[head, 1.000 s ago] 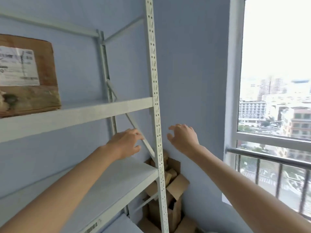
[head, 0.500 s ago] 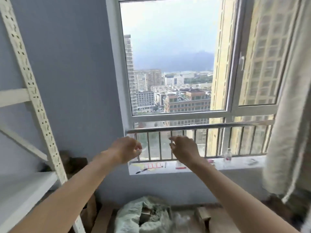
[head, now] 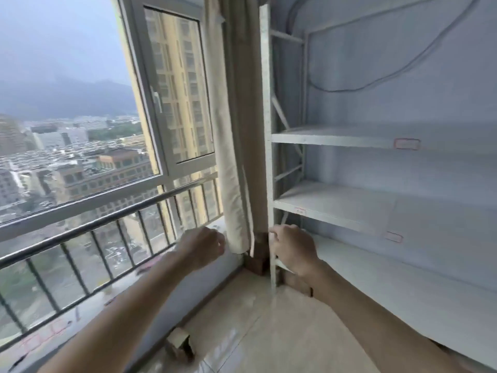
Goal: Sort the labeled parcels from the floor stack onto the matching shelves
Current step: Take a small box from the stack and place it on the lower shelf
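Cardboard scrap (head: 179,344) on the floor tiles (head: 258,327), lower centre. Mid-frame we see both arms out: left hand (head: 200,247) and right hand (head: 294,249) loosely curled, holding nothing. Right: bare white shelves (head: 336,205) with small labels (head: 407,144). Left: railing (head: 88,224), window. No parcels in view.

Big window (head: 80,103) on the left, grey city beyond, a metal guard rail (head: 88,227) running across it. Cream curtain (head: 228,157) hangs bunched in the corner. Pale tiled floor (head: 269,332) below.
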